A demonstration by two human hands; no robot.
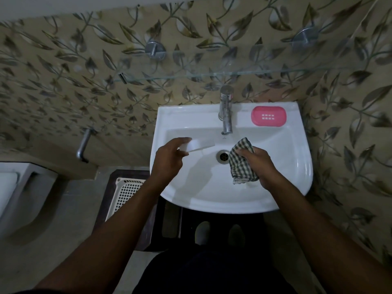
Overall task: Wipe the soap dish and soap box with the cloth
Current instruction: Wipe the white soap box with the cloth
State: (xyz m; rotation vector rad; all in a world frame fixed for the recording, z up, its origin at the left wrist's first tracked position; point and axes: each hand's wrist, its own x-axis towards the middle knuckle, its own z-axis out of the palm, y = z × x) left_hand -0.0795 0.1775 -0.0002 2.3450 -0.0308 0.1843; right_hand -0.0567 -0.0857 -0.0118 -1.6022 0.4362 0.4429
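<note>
soap box (197, 145) is gripped in my left hand (167, 160) over the sink (297, 166); my right hand (258, 164) clutches the cloth (240, 164), apart. next i'd bring them together; pink soap dish (269, 116) waits.

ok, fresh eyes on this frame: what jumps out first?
The pink soap dish on the sink's back right ledge, the only bright colour in view. Next, the two hands over the basin: the left hand holds a white soap box left of the tap, and the right hand grips a checked cloth beside the drain. The leaf-patterned wall fills the rest.
</note>
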